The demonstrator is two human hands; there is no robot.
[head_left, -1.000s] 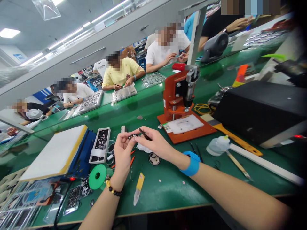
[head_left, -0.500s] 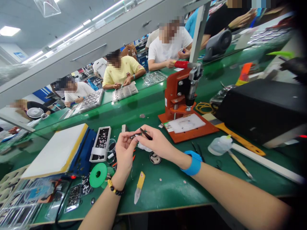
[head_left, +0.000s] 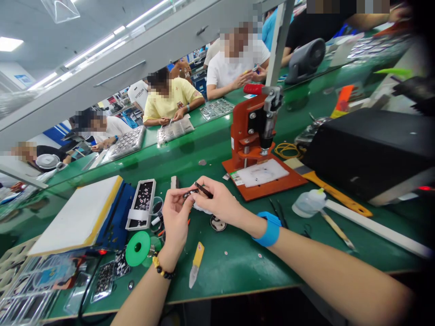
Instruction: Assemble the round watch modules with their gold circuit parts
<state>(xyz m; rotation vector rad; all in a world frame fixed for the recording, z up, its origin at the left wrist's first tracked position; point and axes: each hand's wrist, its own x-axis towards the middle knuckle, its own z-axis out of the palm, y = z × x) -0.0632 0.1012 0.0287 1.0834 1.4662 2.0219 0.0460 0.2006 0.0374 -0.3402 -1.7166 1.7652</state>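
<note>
Both hands meet above the green tabletop, fingertips nearly together. The left hand, with a beaded bracelet at its wrist, has its grip closed on a small dark part, pinched between thumb and fingers; the part's details are too small to make out. The right hand, a blue band around its wrist, has its grip closed around a slim dark tool, while its fingertips come right up to the part; whether the tool's tip touches it cannot be told. Something white lies partly hidden behind the hands, and a round black-rimmed piece lies just below the right hand. Nearer the front edge is a yellow-handled knife, its blade pointing toward that edge. Left of the left hand are a green spool and a pale-rimmed tray of tiny parts, with a white-topped blue box beyond. An orange press stands past the right hand, a white pad on its base. A squeeze bottle and a brush lie to the right.
</note>
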